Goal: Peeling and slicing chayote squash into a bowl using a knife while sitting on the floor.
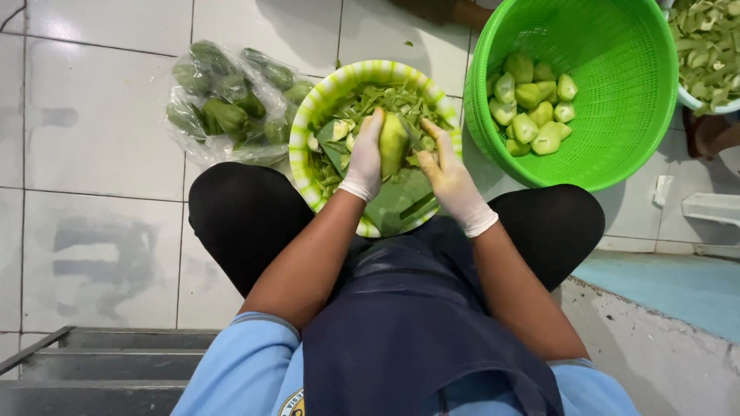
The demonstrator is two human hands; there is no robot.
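My left hand point(364, 158), in a white glove, grips a pale green chayote point(393, 142) over a striped green-and-white basin point(308, 127). My right hand point(453, 181), also gloved, rests against the chayote's right side with fingers closed on something thin; what it holds is hidden. The basin holds green peelings point(385, 100) and a few pale pieces. I sit with my knees either side of the basin.
A bright green perforated basket point(617, 146) at the upper right holds several peeled chayotes point(533, 104). A clear plastic bag of dark green unpeeled chayotes point(227, 104) lies on the white tiled floor to the left. Another bowl of peelings point(709, 46) sits at the top right corner.
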